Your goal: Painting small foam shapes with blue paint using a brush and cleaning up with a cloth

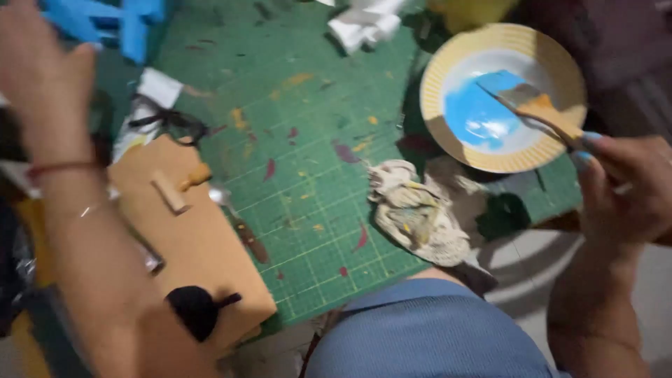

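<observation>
My right hand [623, 189] grips the handle of a flat paintbrush [535, 105] whose bristles rest in blue paint [479, 115] on a yellow-rimmed paper plate [448, 70]. My fingertips carry blue paint. My left hand [38, 70] is raised at the upper left, blurred, holding a blue painted piece [105, 21]. A red string circles that wrist.
A green cutting mat [308, 161] flecked with paint covers the table. A paint-stained rag [420, 213] lies near its front edge. A brown cardboard piece [199, 245] with a small peg and a black blob sits at left. White crumpled paper [364, 24] lies at the top.
</observation>
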